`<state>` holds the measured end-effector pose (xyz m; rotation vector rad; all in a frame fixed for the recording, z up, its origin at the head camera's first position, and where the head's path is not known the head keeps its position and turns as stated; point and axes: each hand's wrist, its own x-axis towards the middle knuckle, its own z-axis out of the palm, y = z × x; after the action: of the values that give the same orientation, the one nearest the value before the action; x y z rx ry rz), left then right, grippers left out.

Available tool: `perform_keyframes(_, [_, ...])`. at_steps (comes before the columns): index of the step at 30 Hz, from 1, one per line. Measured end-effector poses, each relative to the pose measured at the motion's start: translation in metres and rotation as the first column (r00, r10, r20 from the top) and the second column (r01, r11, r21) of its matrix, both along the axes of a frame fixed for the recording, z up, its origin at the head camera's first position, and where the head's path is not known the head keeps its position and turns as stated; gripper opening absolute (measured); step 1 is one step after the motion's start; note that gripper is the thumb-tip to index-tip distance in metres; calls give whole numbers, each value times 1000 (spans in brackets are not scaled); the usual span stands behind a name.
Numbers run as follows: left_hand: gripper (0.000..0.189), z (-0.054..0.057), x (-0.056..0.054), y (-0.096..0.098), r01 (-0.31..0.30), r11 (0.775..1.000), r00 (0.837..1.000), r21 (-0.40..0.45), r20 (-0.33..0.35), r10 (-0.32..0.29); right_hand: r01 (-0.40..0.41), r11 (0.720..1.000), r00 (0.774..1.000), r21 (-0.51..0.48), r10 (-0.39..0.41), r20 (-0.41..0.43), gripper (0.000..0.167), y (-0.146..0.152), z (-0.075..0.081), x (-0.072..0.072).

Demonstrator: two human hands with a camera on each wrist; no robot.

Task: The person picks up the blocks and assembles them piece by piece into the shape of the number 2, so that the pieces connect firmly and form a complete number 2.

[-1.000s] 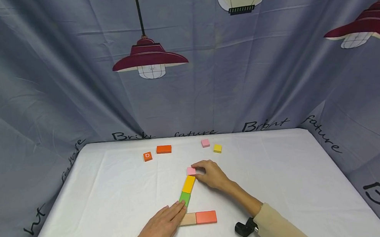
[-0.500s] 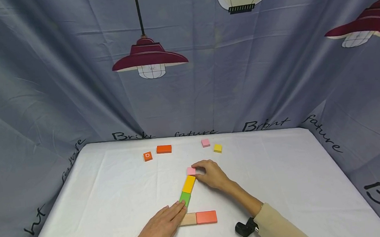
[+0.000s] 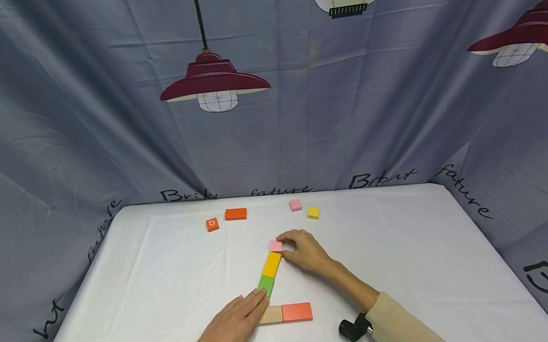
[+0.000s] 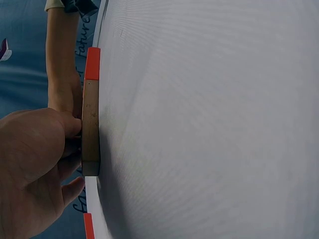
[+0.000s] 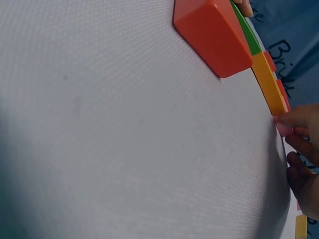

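My right hand (image 3: 306,252) pinches a small pink block (image 3: 275,246) between thumb and index finger. In the right wrist view that pink block (image 5: 284,125) sits at the end of a yellow-orange block (image 5: 269,82). Below it in the head view, the yellow-orange block (image 3: 271,264) meets a green block (image 3: 266,284), forming a slanted line. My left hand (image 3: 235,323) lies with straight fingers over the green block's lower end and the left part of a tan block (image 3: 271,315). A coral-red block (image 3: 296,312) adjoins the tan one on its right.
Along the back of the white table (image 3: 390,270) lie an orange cube (image 3: 211,224), an orange rectangular block (image 3: 235,214), another pink block (image 3: 295,205) and a yellow block (image 3: 313,213). A grey curtain (image 3: 300,135) hangs behind. A black device (image 3: 354,328) sits at the right wrist.
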<state>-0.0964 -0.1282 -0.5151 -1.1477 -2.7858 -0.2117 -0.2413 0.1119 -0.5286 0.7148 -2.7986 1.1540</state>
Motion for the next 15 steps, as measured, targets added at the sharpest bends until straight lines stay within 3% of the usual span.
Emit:
perform_keyframes(8, [46,0,-1,0,12,1000,999,3,-34,-12,1,1000,1000,-5,-1,4,32,0,1,0])
perform_keyframes(15, [45,1,0,0,8,1000,1000,4,-10,-8,18,1000,1000,-14,-18,8,35,5,1,-1])
